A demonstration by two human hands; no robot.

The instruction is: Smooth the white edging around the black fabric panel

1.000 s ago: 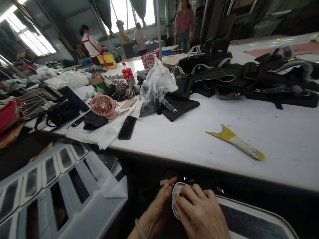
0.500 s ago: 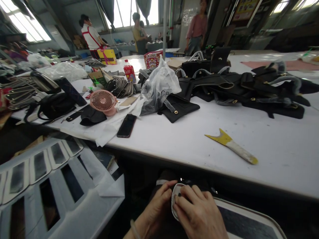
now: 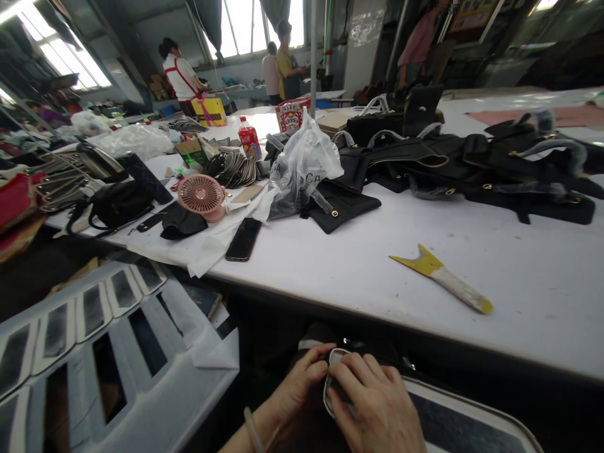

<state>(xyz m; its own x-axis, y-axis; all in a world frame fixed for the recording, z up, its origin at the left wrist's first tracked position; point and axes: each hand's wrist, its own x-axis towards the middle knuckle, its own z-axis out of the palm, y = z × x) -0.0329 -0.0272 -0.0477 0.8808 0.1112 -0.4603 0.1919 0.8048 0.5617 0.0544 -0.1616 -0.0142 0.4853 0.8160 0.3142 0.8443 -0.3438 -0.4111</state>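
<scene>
At the bottom centre, below the table edge, my left hand (image 3: 302,384) pinches the left rim of a white-edged dark piece (image 3: 472,418). My right hand (image 3: 377,396) lies over the same piece, its fingers curled onto the narrow end and covering much of it. The piece runs out to the lower right, with a dark panel inside a pale border. Whatever is under my right fingertips is hidden.
On the white table (image 3: 321,270) are a phone (image 3: 243,239), a pink fan (image 3: 202,196), a yellow-ended tool (image 3: 443,277), a plastic bag (image 3: 306,163) and black bags (image 3: 425,157). Framed pieces (image 3: 89,308) lie on a lower-left surface. People stand in the background.
The view has turned slightly left, so the table items appear shifted right. My right fingers have moved slightly on the piece, and my left hand keeps its hold. Background people have changed posture.
</scene>
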